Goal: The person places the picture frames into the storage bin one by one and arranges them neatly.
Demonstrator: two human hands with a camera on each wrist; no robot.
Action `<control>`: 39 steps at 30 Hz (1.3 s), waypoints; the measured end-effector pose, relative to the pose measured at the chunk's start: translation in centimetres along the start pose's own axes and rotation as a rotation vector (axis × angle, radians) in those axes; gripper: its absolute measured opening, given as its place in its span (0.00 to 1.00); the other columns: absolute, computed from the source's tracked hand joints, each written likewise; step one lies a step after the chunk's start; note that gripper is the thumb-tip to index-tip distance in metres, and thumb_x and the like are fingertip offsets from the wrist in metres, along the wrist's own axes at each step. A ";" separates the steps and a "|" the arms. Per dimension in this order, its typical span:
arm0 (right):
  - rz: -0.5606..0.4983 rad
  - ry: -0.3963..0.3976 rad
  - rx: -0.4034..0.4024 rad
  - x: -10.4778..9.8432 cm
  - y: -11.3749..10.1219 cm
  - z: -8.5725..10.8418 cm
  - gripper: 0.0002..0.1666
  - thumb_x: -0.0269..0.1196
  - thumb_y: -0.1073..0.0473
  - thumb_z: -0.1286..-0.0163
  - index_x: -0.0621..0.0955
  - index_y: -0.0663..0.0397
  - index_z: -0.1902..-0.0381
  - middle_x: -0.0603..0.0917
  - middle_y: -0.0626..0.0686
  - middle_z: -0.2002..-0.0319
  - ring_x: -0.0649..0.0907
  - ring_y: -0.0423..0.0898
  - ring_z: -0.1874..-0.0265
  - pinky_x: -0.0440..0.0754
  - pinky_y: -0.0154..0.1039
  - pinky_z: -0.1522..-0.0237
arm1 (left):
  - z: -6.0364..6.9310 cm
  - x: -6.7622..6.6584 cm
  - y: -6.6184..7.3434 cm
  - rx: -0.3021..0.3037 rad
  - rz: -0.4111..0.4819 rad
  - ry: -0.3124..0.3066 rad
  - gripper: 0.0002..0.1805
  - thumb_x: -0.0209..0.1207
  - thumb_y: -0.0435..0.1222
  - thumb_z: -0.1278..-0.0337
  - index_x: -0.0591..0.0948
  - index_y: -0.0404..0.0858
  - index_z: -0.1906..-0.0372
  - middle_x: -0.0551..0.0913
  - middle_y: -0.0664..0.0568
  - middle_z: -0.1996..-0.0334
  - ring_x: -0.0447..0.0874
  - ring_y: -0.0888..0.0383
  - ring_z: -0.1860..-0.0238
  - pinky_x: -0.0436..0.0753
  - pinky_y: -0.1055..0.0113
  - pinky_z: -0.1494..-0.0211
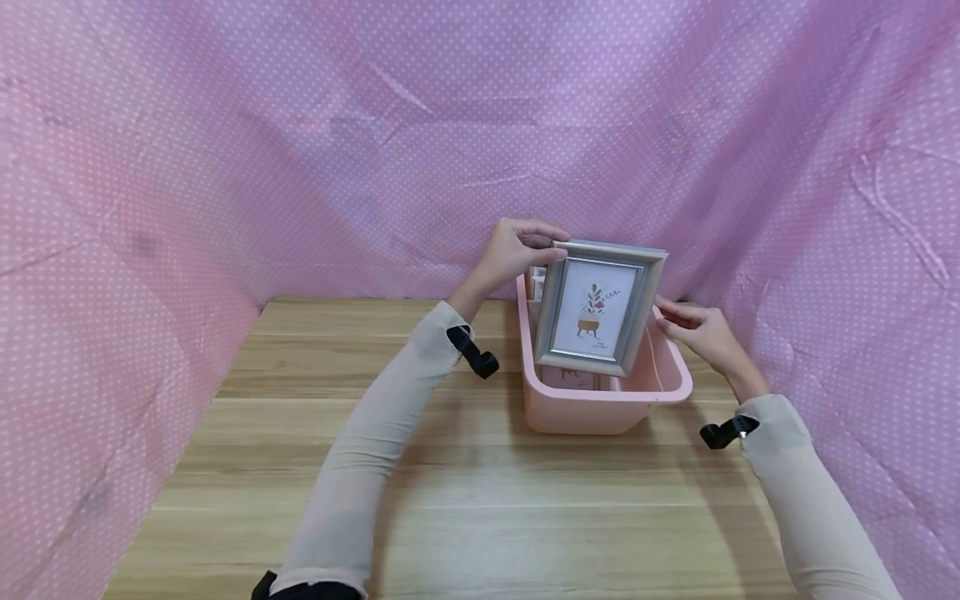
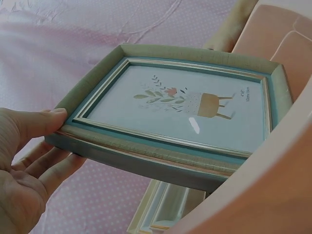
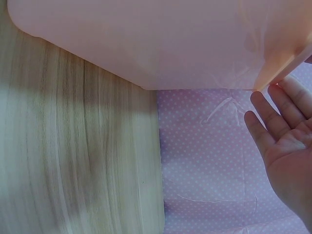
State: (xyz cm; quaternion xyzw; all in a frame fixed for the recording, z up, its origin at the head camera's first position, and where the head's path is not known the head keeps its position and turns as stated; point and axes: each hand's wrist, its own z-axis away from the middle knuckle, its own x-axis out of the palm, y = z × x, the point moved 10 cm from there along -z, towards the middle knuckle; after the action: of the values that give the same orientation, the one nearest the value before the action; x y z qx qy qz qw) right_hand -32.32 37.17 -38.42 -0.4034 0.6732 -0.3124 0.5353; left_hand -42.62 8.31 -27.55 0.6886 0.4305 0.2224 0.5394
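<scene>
My left hand pinches the upper left corner of a silver-grey picture frame, thumb on its front and fingers behind. Tilted above a pink plastic bin, the frame shows a print of a plant in a brown pot on legs. In the left wrist view the thumb presses the frame's border. On the bin's right side my right hand holds the rim; in the right wrist view its fingertips touch the rim's underside and most of the thumb is out of view.
Inside the bin, partly hidden, lie more picture frames, their pale edges also visible in the left wrist view. A thin cord hangs in the bin. The bin stands on a wooden table, with a pink dotted curtain around it.
</scene>
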 end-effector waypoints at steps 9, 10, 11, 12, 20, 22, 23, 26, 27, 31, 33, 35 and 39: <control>0.053 0.008 0.048 0.2 0.4 -0.1 0.27 0.67 0.63 0.30 0.77 0.70 0.36 0.82 0.21 0.55 0.79 0.18 0.54 0.78 0.15 0.53 | 0.2 0.9 -1.2 -0.050 0.008 -0.073 0.13 0.72 0.29 0.46 0.88 0.32 0.54 0.89 0.37 0.53 0.93 0.51 0.58 0.91 0.60 0.55; 0.054 0.007 0.050 0.2 0.3 -0.1 0.27 0.67 0.63 0.30 0.77 0.70 0.36 0.81 0.21 0.55 0.79 0.18 0.54 0.78 0.14 0.53 | 0.3 1.0 -1.3 -0.055 0.008 -0.082 0.13 0.72 0.29 0.46 0.88 0.32 0.54 0.89 0.37 0.53 0.93 0.51 0.58 0.91 0.60 0.55; 0.057 0.006 0.049 0.2 0.3 -0.1 0.27 0.67 0.63 0.30 0.76 0.71 0.37 0.80 0.20 0.56 0.79 0.18 0.54 0.77 0.14 0.53 | 0.2 1.0 -1.3 -0.056 0.006 -0.091 0.13 0.72 0.28 0.46 0.89 0.33 0.54 0.89 0.38 0.53 0.92 0.51 0.57 0.91 0.59 0.55; 0.058 0.005 0.048 0.3 0.2 -0.2 0.27 0.67 0.63 0.30 0.76 0.71 0.37 0.80 0.19 0.56 0.79 0.18 0.54 0.77 0.14 0.53 | 0.2 1.0 -1.4 -0.063 0.006 -0.101 0.13 0.72 0.28 0.46 0.88 0.33 0.54 0.89 0.39 0.53 0.92 0.51 0.57 0.91 0.59 0.55; 0.039 0.008 0.028 0.1 -0.2 -0.5 0.26 0.67 0.63 0.30 0.78 0.64 0.36 0.82 0.22 0.54 0.80 0.18 0.54 0.78 0.15 0.53 | 0.2 0.9 -1.3 -0.128 -0.047 -0.188 0.12 0.70 0.27 0.45 0.89 0.34 0.54 0.90 0.42 0.52 0.92 0.54 0.59 0.91 0.57 0.56; 0.024 0.011 0.024 -0.1 -0.4 -0.7 0.26 0.67 0.64 0.30 0.78 0.62 0.36 0.83 0.23 0.53 0.80 0.19 0.53 0.78 0.15 0.53 | 0.3 0.9 -1.3 -0.132 -0.051 -0.200 0.11 0.70 0.26 0.45 0.89 0.33 0.55 0.89 0.42 0.51 0.92 0.53 0.58 0.91 0.58 0.55; 0.016 0.010 0.022 -0.1 -0.4 -0.7 0.25 0.67 0.65 0.30 0.78 0.62 0.36 0.83 0.24 0.53 0.81 0.19 0.53 0.78 0.15 0.53 | 0.3 1.0 -1.3 -0.131 -0.054 -0.204 0.11 0.70 0.26 0.45 0.89 0.33 0.55 0.89 0.42 0.50 0.92 0.53 0.57 0.91 0.58 0.55; 0.000 0.009 0.021 -0.1 -0.5 -0.8 0.25 0.67 0.66 0.31 0.79 0.61 0.36 0.84 0.25 0.52 0.81 0.20 0.54 0.79 0.15 0.53 | 0.4 1.0 -1.4 -0.126 -0.057 -0.208 0.11 0.70 0.26 0.44 0.89 0.33 0.55 0.89 0.43 0.50 0.92 0.53 0.57 0.91 0.59 0.56; -0.002 0.009 0.021 -0.1 -0.5 -0.8 0.25 0.67 0.66 0.31 0.78 0.63 0.36 0.84 0.25 0.52 0.81 0.20 0.54 0.79 0.15 0.53 | 0.4 1.1 -1.5 -0.128 -0.054 -0.206 0.11 0.70 0.26 0.44 0.89 0.34 0.55 0.89 0.43 0.50 0.92 0.52 0.57 0.91 0.59 0.56; 0.023 0.012 0.034 -0.1 -0.2 -0.6 0.26 0.68 0.65 0.31 0.78 0.63 0.36 0.83 0.22 0.54 0.81 0.18 0.55 0.78 0.15 0.53 | 0.6 1.3 -2.1 -0.141 -0.038 -0.192 0.11 0.70 0.26 0.44 0.89 0.34 0.55 0.89 0.43 0.50 0.92 0.52 0.58 0.92 0.59 0.57; 0.038 0.016 0.041 -0.1 0.0 -0.3 0.25 0.67 0.64 0.30 0.79 0.61 0.36 0.82 0.19 0.56 0.80 0.18 0.55 0.78 0.15 0.54 | 0.7 1.6 -2.2 -0.143 -0.036 -0.187 0.10 0.71 0.27 0.45 0.89 0.34 0.56 0.89 0.42 0.50 0.92 0.52 0.57 0.92 0.59 0.57; 0.035 0.021 0.045 -0.1 0.1 -0.1 0.24 0.67 0.65 0.31 0.80 0.59 0.37 0.81 0.19 0.57 0.80 0.17 0.56 0.78 0.15 0.54 | 0.9 1.9 -2.1 -0.136 -0.044 -0.186 0.10 0.71 0.27 0.45 0.90 0.34 0.57 0.89 0.42 0.50 0.92 0.52 0.56 0.92 0.59 0.57; -0.001 0.028 0.033 -0.1 0.0 0.2 0.22 0.66 0.68 0.31 0.81 0.61 0.39 0.82 0.19 0.59 0.81 0.18 0.57 0.79 0.15 0.55 | 0.9 2.2 -1.5 -0.103 -0.066 -0.185 0.10 0.71 0.28 0.46 0.90 0.34 0.57 0.89 0.42 0.51 0.92 0.51 0.55 0.92 0.59 0.58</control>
State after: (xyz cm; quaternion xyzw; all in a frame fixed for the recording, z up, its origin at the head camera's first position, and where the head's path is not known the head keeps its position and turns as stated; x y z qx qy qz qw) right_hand -32.08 37.31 -38.45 -0.3904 0.6752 -0.3296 0.5321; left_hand -41.27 9.72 -29.65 0.6631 0.3894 0.1619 0.6185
